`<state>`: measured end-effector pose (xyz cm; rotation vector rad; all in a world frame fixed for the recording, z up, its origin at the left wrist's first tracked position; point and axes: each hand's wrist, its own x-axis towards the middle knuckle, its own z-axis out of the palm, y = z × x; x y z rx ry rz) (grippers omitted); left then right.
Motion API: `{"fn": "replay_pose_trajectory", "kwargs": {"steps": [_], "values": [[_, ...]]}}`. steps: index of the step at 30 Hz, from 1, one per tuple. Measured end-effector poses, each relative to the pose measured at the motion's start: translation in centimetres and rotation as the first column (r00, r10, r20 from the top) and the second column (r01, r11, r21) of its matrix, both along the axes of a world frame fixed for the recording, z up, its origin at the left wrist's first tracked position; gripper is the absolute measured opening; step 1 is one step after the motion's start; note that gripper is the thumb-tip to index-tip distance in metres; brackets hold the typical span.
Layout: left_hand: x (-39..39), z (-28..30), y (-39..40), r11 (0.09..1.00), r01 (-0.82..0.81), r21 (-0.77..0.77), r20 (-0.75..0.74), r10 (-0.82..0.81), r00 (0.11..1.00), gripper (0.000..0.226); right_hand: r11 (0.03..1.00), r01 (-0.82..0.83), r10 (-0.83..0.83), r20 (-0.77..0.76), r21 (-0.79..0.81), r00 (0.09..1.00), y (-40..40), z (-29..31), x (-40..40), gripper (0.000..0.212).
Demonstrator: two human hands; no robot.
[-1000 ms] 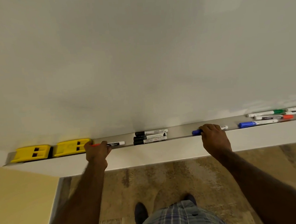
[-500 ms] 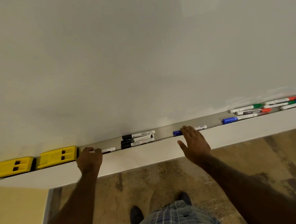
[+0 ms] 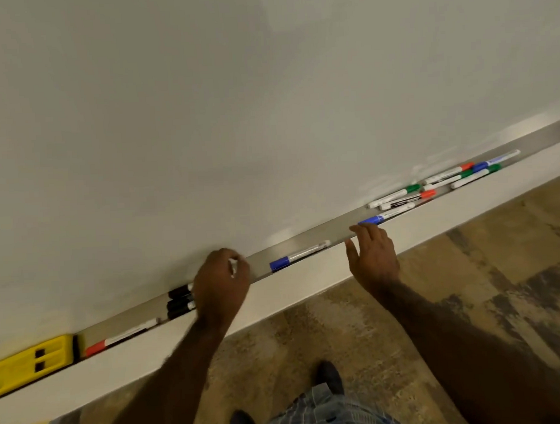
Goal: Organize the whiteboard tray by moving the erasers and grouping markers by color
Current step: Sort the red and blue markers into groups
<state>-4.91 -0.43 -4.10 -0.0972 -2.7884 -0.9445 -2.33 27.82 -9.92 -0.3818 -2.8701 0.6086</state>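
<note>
We are reaching with the right hand, fingers straight and holding nothing, its fingertips just beside the capped end of a blue marker in the tray. The left hand is curling over the three black markers; whether it is gripping one we cannot tell. To do this step well, we judge that we should be pinching the blue marker mid-barrel and sliding it along the tray toward the second blue marker. Both blue markers are lying with the long axis along the tray, caps pointing left. The mixed markers are waiting further right; a red marker is lying beside the yellow eraser.
</note>
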Motion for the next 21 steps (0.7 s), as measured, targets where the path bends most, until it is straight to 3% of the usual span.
{"fn": "replay_pose_trajectory", "kwargs": {"steps": [4, 8, 13, 21], "values": [[-1.1, 0.3, 7.6, 0.938, 0.333, -0.101, -0.066, -0.34, 0.938, 0.005, 0.99, 0.14, -0.14, 0.025, 0.004, 0.99, 4.6, 0.6, -0.8, 0.031], [-2.2, -0.2, 14.1, 0.832, 0.519, -0.198, -0.032, -0.534, 0.845, 0.018, 0.972, 0.233, -0.233, 0.049, 0.017, 0.971, 8.9, 0.6, -1.9, 0.032], [-3.8, -1.4, 21.0, 0.747, 0.597, -0.292, 0.077, -0.604, 0.793, 0.024, 0.96, 0.258, -0.269, 0.1, 0.107, 0.958, 13.8, 1.1, -3.9, 0.04], [-6.1, -3.1, 26.7, 0.674, 0.648, -0.355, 0.25, -0.599, 0.761, 0.029, 0.985, 0.053, -0.095, 0.264, 0.163, 0.96, 17.9, 2.2, -6.3, 0.039]]}}
